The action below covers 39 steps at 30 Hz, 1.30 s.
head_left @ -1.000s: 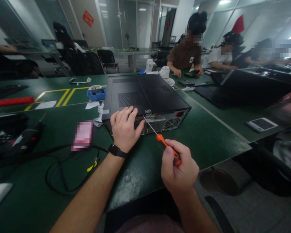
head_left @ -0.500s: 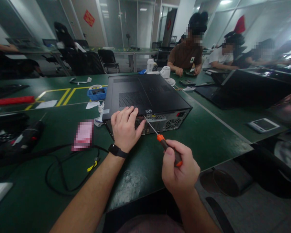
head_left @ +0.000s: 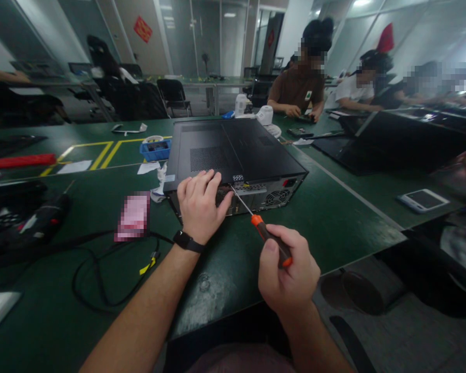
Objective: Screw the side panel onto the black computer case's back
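Observation:
A black desktop computer case [head_left: 248, 147] lies on its side on the green table, its rear panel with a round fan grille facing me. My left hand [head_left: 202, 202] rests on the case's near edge, open, fingers over the top and thumb apart beside the rear panel. A black watch is on that wrist. In my closed right hand [head_left: 289, 269] is a screwdriver [head_left: 261, 228] with an orange and dark handle. Its thin shaft slants up to the rear panel, and the tip meets it close to my left thumb. Whatever sits under the tip is too small to make out.
Left of the case are a blue bin [head_left: 156, 150], a pixelated pink item [head_left: 134, 215], a black cable [head_left: 101, 290] and a power drill [head_left: 46, 220]. To the right lie a phone [head_left: 423, 200] and a large black panel [head_left: 404, 140]. Across the table a person [head_left: 299, 88] works.
My hands, the screwdriver and the case look almost unmoved. Across the table, the person's hands have shifted slightly.

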{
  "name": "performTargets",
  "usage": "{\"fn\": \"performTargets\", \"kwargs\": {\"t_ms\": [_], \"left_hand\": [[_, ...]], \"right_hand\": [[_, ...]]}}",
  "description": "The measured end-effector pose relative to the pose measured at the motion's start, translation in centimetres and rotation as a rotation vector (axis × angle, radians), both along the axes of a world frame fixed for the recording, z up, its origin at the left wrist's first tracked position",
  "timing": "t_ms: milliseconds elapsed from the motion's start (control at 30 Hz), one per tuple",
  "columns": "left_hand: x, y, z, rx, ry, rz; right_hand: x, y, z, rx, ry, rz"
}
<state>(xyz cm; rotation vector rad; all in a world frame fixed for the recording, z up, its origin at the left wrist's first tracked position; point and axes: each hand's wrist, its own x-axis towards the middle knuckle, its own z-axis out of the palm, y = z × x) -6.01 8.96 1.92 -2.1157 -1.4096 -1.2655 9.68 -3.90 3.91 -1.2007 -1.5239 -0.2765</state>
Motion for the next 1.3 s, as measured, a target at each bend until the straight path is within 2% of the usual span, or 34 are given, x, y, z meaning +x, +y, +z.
{"fn": "performTargets", "kwargs": {"t_ms": [133,367,600,900,1167,1300], "left_hand": [[0.01,-0.05,0.02,-0.009,-0.026,-0.025],[0.06,-0.14,0.21,-0.006,-0.001,-0.001],[0.0,-0.04,0.0,-0.028,-0.029,-0.02],[0.07,-0.04,0.12,0.001,-0.009,-0.006],[0.05,0.03,-0.05,0.025,-0.006,-0.005],[0.05,0.01,0.02,0.029,0.001,-0.004]], "right_hand": [[0.05,-0.12,-0.18,-0.024,0.021,-0.048],[-0.04,-0.04,0.02,-0.011,0.015,0.021],[-0.21,-0.06,-0.35,-0.024,0.015,-0.059],[-0.01,-0.02,-0.19,-0.012,0.007,0.043],[-0.18,-0.13,-0.49,-0.015,-0.009,-0.076],[-0.01,-0.2,-0.57,-0.041,0.03,-0.044]]}}
